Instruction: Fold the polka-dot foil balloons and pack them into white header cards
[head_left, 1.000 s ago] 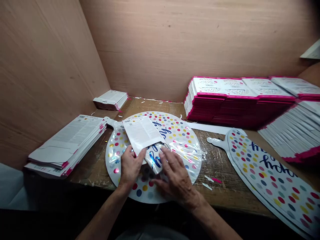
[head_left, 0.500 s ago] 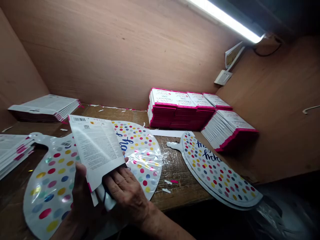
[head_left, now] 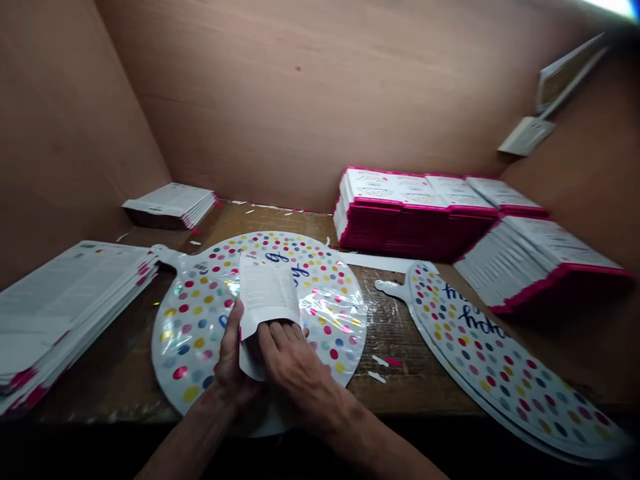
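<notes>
A white printed card sleeve [head_left: 264,293] is held upright over a round flat foil balloon with coloured dots [head_left: 200,320] that lies on the wooden table. My left hand [head_left: 230,360] grips the sleeve's lower left edge. The fingers of my right hand [head_left: 295,367] are pushed into the sleeve's open lower end, closed against it. What lies inside the sleeve is hidden.
A stack of white sleeves [head_left: 60,313] lies at the left, a smaller stack [head_left: 170,203] at the back left. Pink-edged stacks [head_left: 415,210] stand at the back right, more [head_left: 540,263] at the right. A second pile of dotted balloons [head_left: 500,360] lies right.
The folded balloon that showed below the sleeve is no longer visible; my right fingers now sit inside the sleeve's opening. The view swung right and then back.
</notes>
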Tool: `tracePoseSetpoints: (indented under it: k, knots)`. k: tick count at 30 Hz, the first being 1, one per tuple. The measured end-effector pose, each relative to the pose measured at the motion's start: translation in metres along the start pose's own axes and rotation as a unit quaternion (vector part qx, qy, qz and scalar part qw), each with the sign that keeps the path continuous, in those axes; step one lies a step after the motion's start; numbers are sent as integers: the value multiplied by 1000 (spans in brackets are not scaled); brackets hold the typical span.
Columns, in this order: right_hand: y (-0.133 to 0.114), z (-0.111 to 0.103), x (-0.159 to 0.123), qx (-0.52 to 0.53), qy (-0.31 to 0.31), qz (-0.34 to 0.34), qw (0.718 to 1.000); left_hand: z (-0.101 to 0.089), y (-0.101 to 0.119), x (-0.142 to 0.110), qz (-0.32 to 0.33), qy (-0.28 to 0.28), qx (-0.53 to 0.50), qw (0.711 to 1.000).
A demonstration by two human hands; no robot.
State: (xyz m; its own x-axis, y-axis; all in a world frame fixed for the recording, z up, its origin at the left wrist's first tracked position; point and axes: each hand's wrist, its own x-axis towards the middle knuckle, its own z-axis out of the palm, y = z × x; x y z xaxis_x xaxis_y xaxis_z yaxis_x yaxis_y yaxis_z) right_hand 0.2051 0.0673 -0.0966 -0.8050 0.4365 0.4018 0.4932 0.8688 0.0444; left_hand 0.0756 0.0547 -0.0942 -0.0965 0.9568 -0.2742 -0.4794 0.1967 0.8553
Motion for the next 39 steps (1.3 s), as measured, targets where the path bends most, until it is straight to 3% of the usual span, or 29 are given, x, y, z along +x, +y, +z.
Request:
tracePoseSetpoints:
  k: [2, 3, 5, 7, 8, 10, 12, 13, 18, 24, 29, 32, 34, 36, 39]
  knots:
    - [-6, 5, -25, 47, 53, -23, 997, -17, 8, -4, -11, 34, 178, 983]
    - [-9, 9, -38, 63, 79, -21, 995, -24, 12, -6, -15, 57, 276, 959]
    - [-11, 16, -60, 78, 107, -1, 991, -31, 17, -5, 26, 127, 454, 882]
    - [-10, 17, -75, 102, 112, 7, 988, -29, 15, 3, 146, 161, 571, 792]
    - [-8, 15, -80, 119, 120, 3, 986, -25, 10, 8, 220, 130, 609, 751]
    - [1, 6, -86, 136, 144, 11, 980, -16, -5, 19, 334, -1, 668, 665]
    - [14, -5, -90, 113, 154, 49, 980, -8, -22, 27, 361, -129, 685, 619]
    - [20, -9, -92, 94, 145, 71, 982, -6, -29, 29, 359, -165, 691, 605]
    - [40, -12, -101, 57, 38, 83, 994, 0, -38, 26, 343, -208, 695, 597]
    - [38, -7, -104, 21, 18, 54, 998, 4, -35, 21, 318, -212, 711, 590]
    - [38, -4, -86, -14, -38, 49, 998, 5, -34, 24, 302, -223, 730, 571]
    - [40, -11, -85, -23, -85, 32, 996, 8, -32, 23, 295, -236, 737, 561]
    - [41, -22, -99, 4, -114, 13, 993, 10, -33, 22, 304, -232, 741, 553]
    - [41, -33, -123, 49, -108, -7, 993, 11, -34, 21, 312, -228, 746, 543]
    - [39, -39, -156, 83, -8, 12, 996, 10, -35, 23, 313, -239, 749, 533]
